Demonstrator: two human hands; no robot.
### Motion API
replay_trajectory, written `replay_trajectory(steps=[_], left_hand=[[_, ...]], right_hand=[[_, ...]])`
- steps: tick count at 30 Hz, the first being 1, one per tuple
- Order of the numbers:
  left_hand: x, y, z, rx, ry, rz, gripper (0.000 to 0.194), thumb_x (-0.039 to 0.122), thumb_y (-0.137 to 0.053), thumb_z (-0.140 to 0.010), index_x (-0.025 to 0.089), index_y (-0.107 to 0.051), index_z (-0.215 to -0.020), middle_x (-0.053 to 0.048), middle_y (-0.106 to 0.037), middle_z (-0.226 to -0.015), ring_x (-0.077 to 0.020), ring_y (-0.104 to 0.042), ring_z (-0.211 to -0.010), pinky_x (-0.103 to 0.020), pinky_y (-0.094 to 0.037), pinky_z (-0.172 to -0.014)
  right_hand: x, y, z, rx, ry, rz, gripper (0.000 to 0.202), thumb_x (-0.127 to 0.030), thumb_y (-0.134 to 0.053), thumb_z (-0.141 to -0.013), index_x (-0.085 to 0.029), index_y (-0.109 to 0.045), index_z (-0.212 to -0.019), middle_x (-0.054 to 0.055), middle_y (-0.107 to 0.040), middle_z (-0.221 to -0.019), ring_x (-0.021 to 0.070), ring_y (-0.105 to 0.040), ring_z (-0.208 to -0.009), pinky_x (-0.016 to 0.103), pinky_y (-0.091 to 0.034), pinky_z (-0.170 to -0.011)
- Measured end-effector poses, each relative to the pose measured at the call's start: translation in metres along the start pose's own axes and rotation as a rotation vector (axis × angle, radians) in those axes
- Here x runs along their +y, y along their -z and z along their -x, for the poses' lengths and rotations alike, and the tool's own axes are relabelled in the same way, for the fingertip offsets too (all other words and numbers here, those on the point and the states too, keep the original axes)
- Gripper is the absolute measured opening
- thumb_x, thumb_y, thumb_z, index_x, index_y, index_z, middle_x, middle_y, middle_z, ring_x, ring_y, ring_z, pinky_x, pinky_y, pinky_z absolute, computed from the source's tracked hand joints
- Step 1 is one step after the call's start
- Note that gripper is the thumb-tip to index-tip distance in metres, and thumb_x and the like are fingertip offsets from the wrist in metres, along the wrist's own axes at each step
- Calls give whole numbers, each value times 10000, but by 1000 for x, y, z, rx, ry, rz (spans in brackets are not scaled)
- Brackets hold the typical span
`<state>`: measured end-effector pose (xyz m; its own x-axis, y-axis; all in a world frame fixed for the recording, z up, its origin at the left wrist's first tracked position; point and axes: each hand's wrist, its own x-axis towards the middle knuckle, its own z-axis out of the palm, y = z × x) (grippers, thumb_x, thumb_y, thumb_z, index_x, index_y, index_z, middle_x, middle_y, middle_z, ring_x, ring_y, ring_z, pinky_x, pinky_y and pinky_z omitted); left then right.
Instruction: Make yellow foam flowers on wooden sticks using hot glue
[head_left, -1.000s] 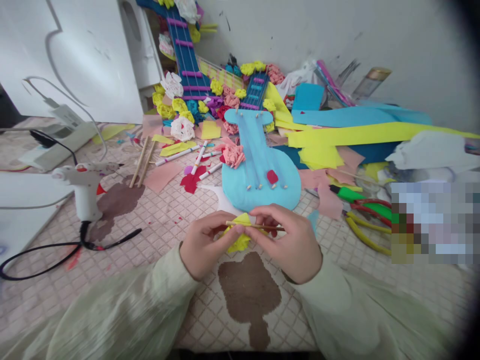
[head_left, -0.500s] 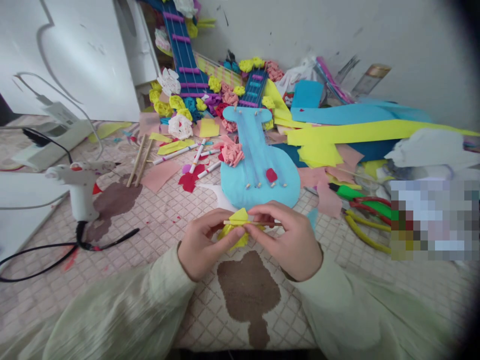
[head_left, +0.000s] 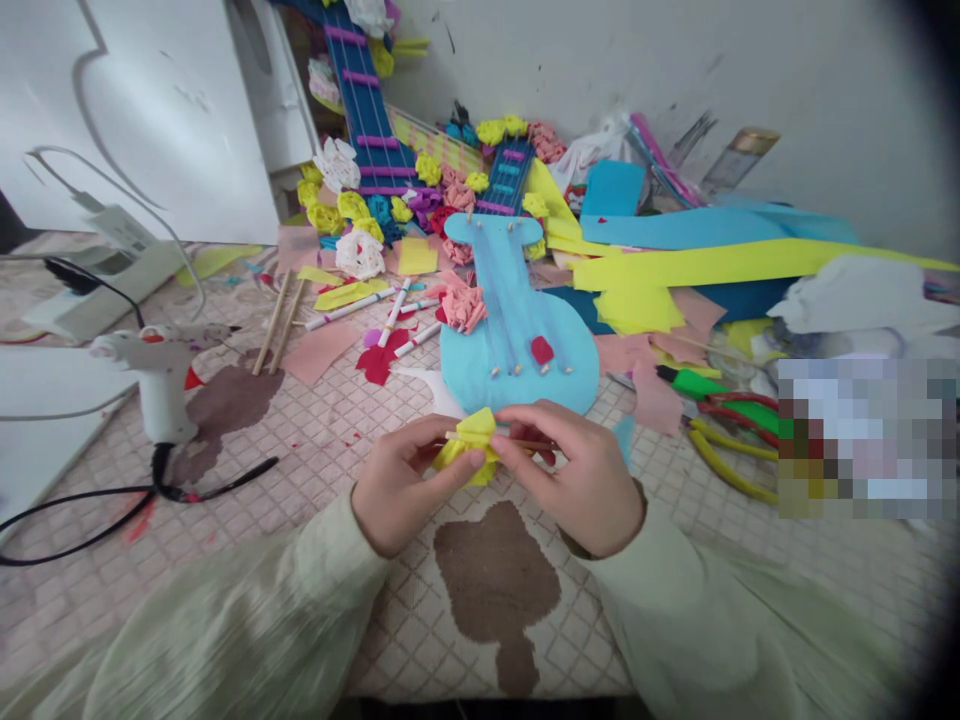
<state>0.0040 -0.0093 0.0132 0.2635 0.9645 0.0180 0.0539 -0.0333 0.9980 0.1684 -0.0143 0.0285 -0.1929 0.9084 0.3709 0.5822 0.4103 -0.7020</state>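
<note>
Near the front of the table, a piece of yellow paper (head_left: pixel 477 424) is bent around a thin wooden stick (head_left: pixel 528 444) that lies crosswise between my hands. My left hand (head_left: pixel 401 490) is closed on the paper at the stick's left end, its thumb pressing on the front. From the other side, my right hand (head_left: pixel 585 480) pinches the stick and the paper's right edge between thumb and fingers. Just beyond my fingers lies a light blue guitar-shaped cutout (head_left: pixel 517 330) with strings, a pink paper flower (head_left: pixel 463 306) and a red patch. My fingers hide part of the paper.
At left stand a white glue gun (head_left: pixel 161 380) with its black cord and a power strip (head_left: pixel 112 270). Two wooden sticks (head_left: pixel 279 325) and paper scraps lie nearby. Scissors with yellow and red handles (head_left: pixel 720 460) are at right. Paper flowers and a dark blue guitar neck (head_left: pixel 367 110) fill the back.
The yellow paper has been folded further over the stick, covering more of its middle. My right fingertips have shifted slightly on the paper, and both hands stay in nearly the same place.
</note>
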Motion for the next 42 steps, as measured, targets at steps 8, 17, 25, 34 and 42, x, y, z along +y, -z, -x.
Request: replay_trajectory(steps=[8, 17, 25, 34, 42], left_hand=[[3, -3, -1, 27, 99, 105, 131, 224, -655, -651, 133, -635, -743, -38, -675, -706, -145, -616, -647, -261, -516, -616], [6, 0, 1, 11, 121, 163, 115, 221, -586, -705, 126, -634, -749, -33, -671, -697, -124, -602, -625, -222, -494, -589], [4, -1, 5, -15, 56, 99, 143, 218, -555, -748, 134, -615, -848, -46, -668, -792, -135, -613, -713, -229, -502, -647], [-3, -1, 2, 25, -44, -46, 114, 217, -575, -743, 136, -619, -810, -49, -643, -800, -141, -600, -740, -248, -504, -683], [-2, -1, 3, 19, -46, -33, 105, 205, -577, -739, 136, -616, -808, -48, -635, -800, -139, -594, -748, -243, -500, -677]], right_hand=[[-1, 0, 0, 39, -78, -33, 43, -208, -551, -747, -176, -569, -769, 10, -607, -686, 107, -572, -596, 216, -472, -517], [0, -2, 0, 31, -103, -63, 53, -206, -562, -739, -166, -576, -771, 9, -606, -689, 98, -562, -598, 204, -464, -524], [0, -2, 0, 29, -94, -56, 48, -180, -579, -709, -176, -569, -757, 12, -613, -705, 112, -568, -613, 224, -461, -522], [-1, -3, 1, 26, -26, -8, 61, -151, -570, -696, -175, -563, -752, 26, -604, -727, 122, -557, -643, 256, -472, -590], [-1, -3, 0, -3, -29, -35, 60, -153, -542, -726, -167, -578, -772, 33, -603, -733, 119, -560, -633, 254, -481, -588]])
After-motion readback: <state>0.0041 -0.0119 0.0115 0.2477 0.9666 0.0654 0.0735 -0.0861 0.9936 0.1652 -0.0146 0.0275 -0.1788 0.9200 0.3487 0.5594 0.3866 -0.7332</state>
